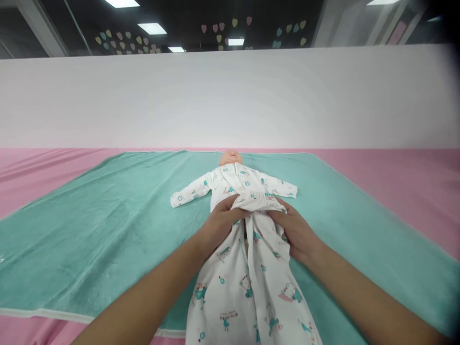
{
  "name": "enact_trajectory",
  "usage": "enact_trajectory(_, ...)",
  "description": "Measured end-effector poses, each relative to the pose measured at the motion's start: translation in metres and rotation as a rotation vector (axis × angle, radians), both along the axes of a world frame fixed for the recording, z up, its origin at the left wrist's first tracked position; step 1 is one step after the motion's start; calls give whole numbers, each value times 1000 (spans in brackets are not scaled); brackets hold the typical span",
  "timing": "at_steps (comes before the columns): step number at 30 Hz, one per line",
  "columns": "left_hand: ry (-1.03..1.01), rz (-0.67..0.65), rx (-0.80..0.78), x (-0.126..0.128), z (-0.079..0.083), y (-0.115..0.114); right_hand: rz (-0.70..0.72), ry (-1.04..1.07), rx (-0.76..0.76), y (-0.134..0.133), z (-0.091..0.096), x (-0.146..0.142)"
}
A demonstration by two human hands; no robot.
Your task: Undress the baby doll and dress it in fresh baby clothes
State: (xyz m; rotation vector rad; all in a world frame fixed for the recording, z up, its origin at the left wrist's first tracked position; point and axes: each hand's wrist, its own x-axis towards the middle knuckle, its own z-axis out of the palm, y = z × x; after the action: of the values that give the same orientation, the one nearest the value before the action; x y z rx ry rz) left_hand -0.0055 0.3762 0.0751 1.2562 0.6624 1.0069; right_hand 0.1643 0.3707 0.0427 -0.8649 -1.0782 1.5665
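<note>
A baby doll (230, 157) lies on its back, head away from me, in a white printed top (233, 179) with its sleeves spread to both sides. Over the doll's lower body, white printed baby pants (247, 287) stretch toward me, their waistband gathered and folded over. My left hand (223, 221) grips the left side of that waistband, thumb on top. On the right side, my right hand (293, 229) pinches the same waistband, with its fingers partly under the cloth. The doll's legs are hidden by the pants.
A teal blanket (118, 225) with a white edge is spread under the doll, with some wrinkles on the left. Pink cloth (406, 191) shows around it. Behind stands a white partition (230, 100), with dark glass and heart stickers above.
</note>
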Motion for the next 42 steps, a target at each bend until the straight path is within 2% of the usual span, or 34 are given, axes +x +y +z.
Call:
enact_trajectory(3, -102, 31, -111, 1, -1, 3, 125, -77, 27, -2, 6, 2)
enact_trajectory(5, -145, 58, -175, 1, -4, 6, 303, -204, 54, -6, 14, 6)
enact_trajectory(7, -156, 85, -190, 0, -7, 8, 490, -341, 73, -9, 21, 9)
enact_trajectory(9, -136, 79, -170, -1, -8, 9, 585, -427, 65, -12, 23, 11)
enact_trajectory(11, -109, 57, -155, -2, -6, 8, 560, -400, 41, -12, 19, 12)
enact_trajectory(14, -76, 6, -166, -4, -1, 5, 398, -196, 20, -8, 9, 10)
enact_trajectory(18, 8, -200, -138, -6, 3, 1, 167, 33, 14, -2, 2, 6)
enact_trajectory(20, 59, -265, -109, -7, 3, 0, 141, 71, -1, 0, 2, 5)
enact_trajectory(25, 254, -330, -53, -7, 4, -3, 113, 100, -25, 1, 2, 3)
enact_trajectory(28, 204, -273, -104, -6, 3, -4, 122, 123, -58, 3, 1, 4)
enact_trajectory(33, -126, -143, -227, -4, -2, 1, 149, 17, -68, 2, 1, 9)
enact_trajectory(36, -206, -72, -261, -1, -4, 4, 325, -85, -54, -2, 5, 11)
enact_trajectory(38, -229, -70, -267, 2, -5, 5, 450, -157, -59, -6, 7, 12)
enact_trajectory(40, -240, -90, -266, 5, -4, 3, 496, -177, -55, -8, 8, 12)
enact_trajectory(42, -226, -98, -262, 5, -2, 1, 458, -125, -43, -8, 5, 12)
